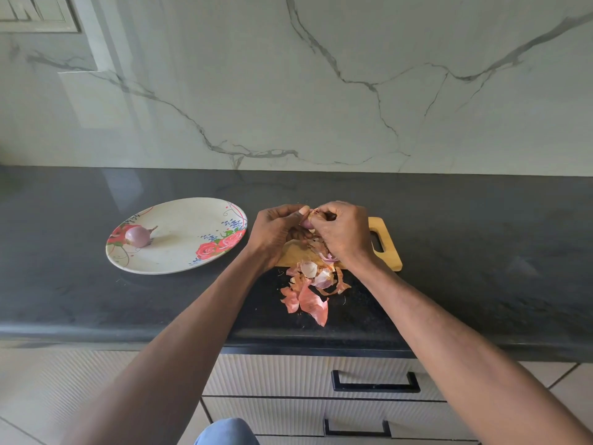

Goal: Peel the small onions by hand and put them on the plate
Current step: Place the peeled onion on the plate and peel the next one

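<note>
Above the wooden cutting board (385, 234), both hands work one small onion (307, 223), only a sliver of which shows between them. Left hand (278, 232) curls round the bulb and steadies it; right hand (345, 234) pinches a strip of dry skin (313, 212) at its top. Step in hand, by appearance: stripping the outer skin. Loose peels (309, 295) lie on the tabletop (481, 252) just in front of the board. One peeled onion (138, 236) already rests on the plate (179, 264), left of the board. Next move probably calls for pulling the skin clear, then carrying the bulb left to the plate.
</note>
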